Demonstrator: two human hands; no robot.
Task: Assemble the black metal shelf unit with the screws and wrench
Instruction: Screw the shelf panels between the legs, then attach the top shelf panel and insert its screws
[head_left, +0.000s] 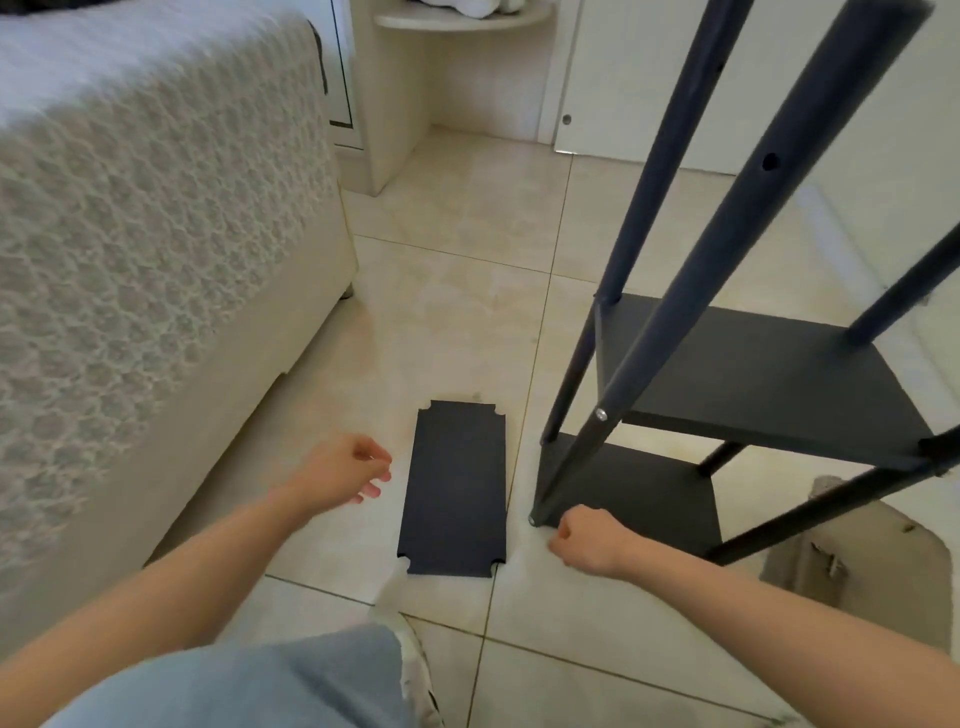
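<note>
A flat black metal shelf panel with notched corners (454, 488) lies on the cream tiled floor (447, 312). Just left of it hovers the left hand (343, 470), fingers loosely curled and holding nothing. The right hand (592, 538) is fisted at the lower front corner of the partly built black metal shelf unit (748, 374); whether it holds anything cannot be told.

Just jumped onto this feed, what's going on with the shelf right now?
A person is part-way through building the black shelf unit on the tiled floor. Two shelves already sit between its upright poles. Another shelf panel lies flat and loose on the floor beside it. The left hand hovers next to that panel, fingers loosely curled, holding nothing visible. The right hand is curled by the foot of the nearest pole, close to a screw; any tool in it is hidden.
</note>
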